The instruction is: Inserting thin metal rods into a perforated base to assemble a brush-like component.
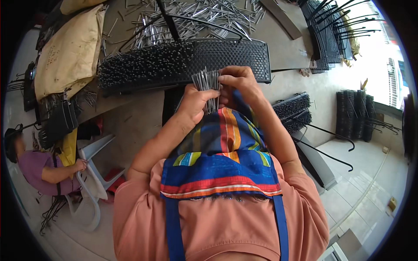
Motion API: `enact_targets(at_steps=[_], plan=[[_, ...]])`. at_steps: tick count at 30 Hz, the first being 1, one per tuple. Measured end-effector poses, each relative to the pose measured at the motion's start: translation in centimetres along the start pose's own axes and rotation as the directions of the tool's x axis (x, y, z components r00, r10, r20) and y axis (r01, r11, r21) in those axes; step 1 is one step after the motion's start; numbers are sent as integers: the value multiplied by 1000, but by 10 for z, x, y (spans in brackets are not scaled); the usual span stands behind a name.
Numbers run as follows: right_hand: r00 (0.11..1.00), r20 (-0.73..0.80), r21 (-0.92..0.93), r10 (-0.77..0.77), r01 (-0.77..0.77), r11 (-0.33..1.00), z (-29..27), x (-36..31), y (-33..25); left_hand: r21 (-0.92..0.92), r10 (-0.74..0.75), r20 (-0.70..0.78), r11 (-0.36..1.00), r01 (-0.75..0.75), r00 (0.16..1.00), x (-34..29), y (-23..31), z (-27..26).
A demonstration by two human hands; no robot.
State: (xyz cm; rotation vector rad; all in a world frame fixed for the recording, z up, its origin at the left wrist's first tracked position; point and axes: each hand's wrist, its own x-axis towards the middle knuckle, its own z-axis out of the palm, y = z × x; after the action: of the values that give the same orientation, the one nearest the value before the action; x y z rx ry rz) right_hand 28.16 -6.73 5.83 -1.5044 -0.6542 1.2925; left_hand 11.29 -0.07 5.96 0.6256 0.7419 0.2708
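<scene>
A bundle of thin silver metal rods (206, 83) stands roughly upright in my left hand (190, 103), its thumb laid across the front. My right hand (242, 82) is closed at the bundle's right side, thumb and fingers pinching at the rods' edge; its lower fingers are partly hidden. Just beyond both hands lies a long black perforated rack (230, 54). Dark-tipped pins (143, 65) crowd the holes of its left part, while bare holes show on the right. A thin black handle (169, 21) rises from the rack.
Loose metal rods (200, 21) are heaped on the table (285, 48) behind the rack. A tan sack (69, 52) lies at the left. Black racks with long hooked handles (322, 39) stand far right; more (294, 111) sit beside my right arm. Another person (48, 169) sits at left by a chair (89, 204).
</scene>
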Motion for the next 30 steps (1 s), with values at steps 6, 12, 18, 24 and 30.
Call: enact_targets(at_steps=[6, 12, 18, 24, 30], plan=[[996, 36, 163, 84, -89, 983, -17, 12, 15, -20, -14, -55, 1000, 13, 998, 17, -7, 14], [992, -126, 149, 20, -1, 989, -12, 18, 16, -15, -42, -174, 999, 40, 984, 27, -16, -7], [855, -360, 11, -373, 403, 915, -8, 54, 6, 36, -271, -153, 960, 279, 950, 10, -36, -40], [691, -300, -113, -658, 659, 744, 11, 100, 8, -35, 55, -161, 998, -61, 986, 15, -12, -22], [671, -246, -179, -699, 678, 713, 15, 114, 15, -132, 53, -213, 988, -83, 976, 27, -4, -18]])
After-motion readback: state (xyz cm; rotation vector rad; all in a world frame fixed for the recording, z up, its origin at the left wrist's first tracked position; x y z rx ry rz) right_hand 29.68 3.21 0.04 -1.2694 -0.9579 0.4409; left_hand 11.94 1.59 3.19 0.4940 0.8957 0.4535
